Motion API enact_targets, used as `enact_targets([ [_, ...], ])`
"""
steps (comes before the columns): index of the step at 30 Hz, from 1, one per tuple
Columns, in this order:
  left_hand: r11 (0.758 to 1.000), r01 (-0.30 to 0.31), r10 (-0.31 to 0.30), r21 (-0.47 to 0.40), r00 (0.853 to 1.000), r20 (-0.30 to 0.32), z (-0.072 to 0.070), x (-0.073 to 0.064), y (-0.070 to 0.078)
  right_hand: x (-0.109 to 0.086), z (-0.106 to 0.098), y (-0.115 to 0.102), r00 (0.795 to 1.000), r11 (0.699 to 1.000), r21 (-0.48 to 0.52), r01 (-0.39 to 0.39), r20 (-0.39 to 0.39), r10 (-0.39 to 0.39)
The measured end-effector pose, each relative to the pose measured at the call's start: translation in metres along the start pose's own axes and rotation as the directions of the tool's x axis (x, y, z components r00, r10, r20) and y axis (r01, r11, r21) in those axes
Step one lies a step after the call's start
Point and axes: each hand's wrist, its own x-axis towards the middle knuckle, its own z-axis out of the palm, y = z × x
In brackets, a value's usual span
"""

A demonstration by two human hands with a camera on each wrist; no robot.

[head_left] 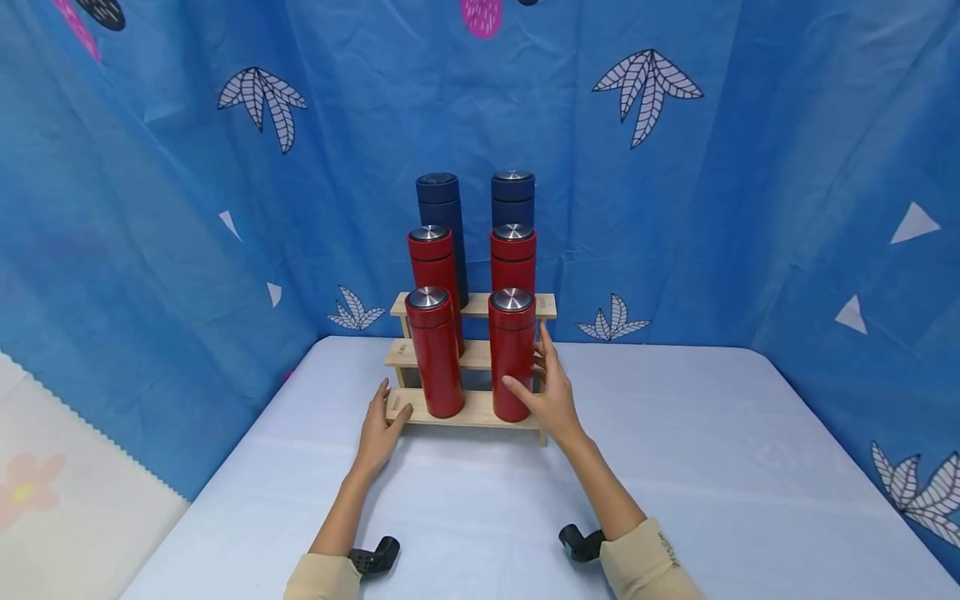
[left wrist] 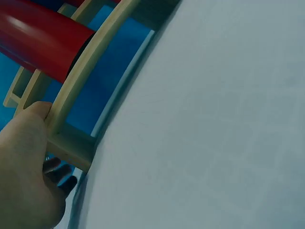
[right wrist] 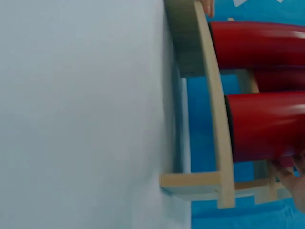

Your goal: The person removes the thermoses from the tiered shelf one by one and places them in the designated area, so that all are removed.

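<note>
A three-step wooden rack [head_left: 480, 411] carries red and dark blue thermos flasks, all upright. At the rack's left end is my left hand [head_left: 381, 429], its thumb over the lowest step and its fingers down the outer side. The left wrist view shows that thumb on the step's edge [left wrist: 93, 55]. My right hand [head_left: 553, 400] is round the front right red flask [head_left: 513, 358], thumb across its front and fingers along its right side. Beside it on the lowest step stands another red flask [head_left: 437, 358], untouched. In the right wrist view only part of the right hand [right wrist: 296, 183] shows.
Two red flasks stand on the middle step, partly hidden by the front ones. A blue flask [head_left: 438, 200] and a second blue flask [head_left: 513, 198] stand on the top step. A white-covered table [head_left: 675, 433] lies beneath, with a blue patterned curtain [head_left: 360, 125] close behind.
</note>
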Motion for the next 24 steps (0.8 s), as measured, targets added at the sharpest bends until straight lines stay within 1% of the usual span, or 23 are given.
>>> enact_targets([
  [3, 1.000, 0.011, -0.010, -0.012, 0.999, 0.032, 0.002, -0.001, -0.005, -0.004, 0.006, -0.007, 1.000, 1.000, -0.018, 0.014, -0.024, -0.014],
  [7, 0.998, 0.051, -0.050, -0.029, 0.998, 0.045, 0.002, -0.003, -0.007, -0.006, 0.010, -0.003, 0.997, 0.998, -0.045, 0.050, -0.055, -0.053],
  [10, 0.997, 0.072, -0.071, -0.031, 0.996, 0.046, 0.002, -0.004, -0.008, -0.006, 0.013, 0.013, 0.996, 0.997, -0.051, 0.054, -0.069, -0.057],
  [14, 0.996, 0.084, -0.082, -0.032, 0.996, 0.042, 0.001, -0.005, -0.008, -0.007, 0.015, 0.033, 0.995, 0.997, -0.068, 0.032, -0.089, -0.038],
  [16, 0.996, 0.083, -0.082, -0.028, 0.996, 0.040, 0.001, -0.006, -0.009, -0.010, 0.014, 0.035, 0.994, 0.996, -0.079, 0.039, -0.098, -0.047],
  [20, 0.996, 0.081, -0.080, -0.026, 0.996, 0.036, 0.001, -0.006, -0.009, -0.015, 0.006, 0.033, 0.985, 0.988, -0.118, 0.099, -0.128, -0.114],
  [22, 0.997, 0.077, -0.076, -0.030, 0.997, 0.032, 0.002, -0.006, -0.009, -0.018, -0.001, 0.021, 0.975, 0.980, -0.139, 0.143, -0.148, -0.164],
  [24, 0.997, 0.075, -0.074, -0.032, 0.997, 0.030, 0.002, -0.006, -0.009, -0.018, -0.009, 0.009, 0.957, 0.966, -0.162, 0.200, -0.182, -0.228],
])
